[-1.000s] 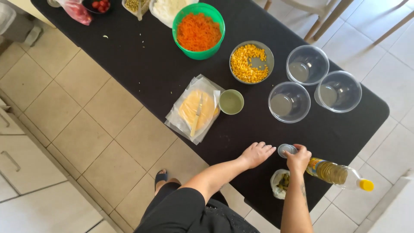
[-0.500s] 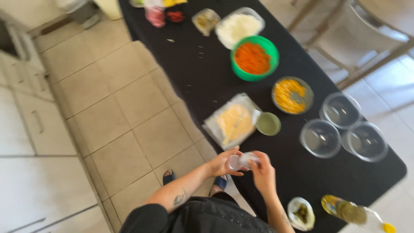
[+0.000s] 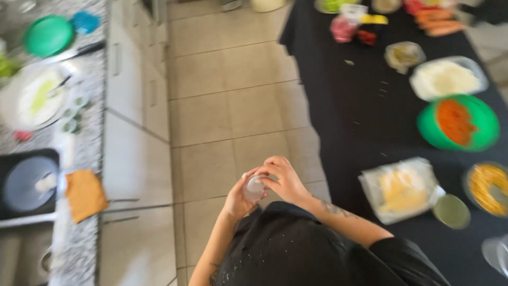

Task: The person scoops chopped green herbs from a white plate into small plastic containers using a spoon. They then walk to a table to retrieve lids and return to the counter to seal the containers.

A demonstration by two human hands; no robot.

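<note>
two hands meet over the tiled floor [image 3: 233, 111], between the black table [image 3: 338, 122] and the white cabinets [image 3: 132, 159]. left hand [image 3: 239, 197] cups a small clear container [image 3: 255, 188] from below, its fingers curled round it; right hand [image 3: 284, 179] lies over the top, fingertips pinching the container's upper edge. the container's contents cannot be made out through the blur, and much of it is hidden by the fingers.

containers on the table, along its right-hand side: one green bowl [image 3: 458, 123] of orange shreds; one clear tub [image 3: 447, 78] of white crumbly food above it; one small clear tub [image 3: 404, 54] with yellowish pieces nearer the far edge; one grey bowl [image 3: 486, 182] of yellow kernels, cut off by the picture's right border; one clear bag [image 3: 400, 189] of pale yellow slices near the table's near-left edge; one small round cup [image 3: 451, 211] of greenish liquid just beside the bag. one clear bowl [image 3: 497, 253] shows only its rim at the lower right corner. red and pink packets [image 3: 349, 27] at the far edge are too blurred to identify.

on the grey speckled counter [image 3: 79, 238] at left: one white plate [image 3: 37, 98] with green smears, one green lid [image 3: 47, 36], one blue lid [image 3: 84, 22], one dark pan [image 3: 26, 185] cut off at the left border, and one orange cloth [image 3: 84, 195] at the counter's front edge.
</note>
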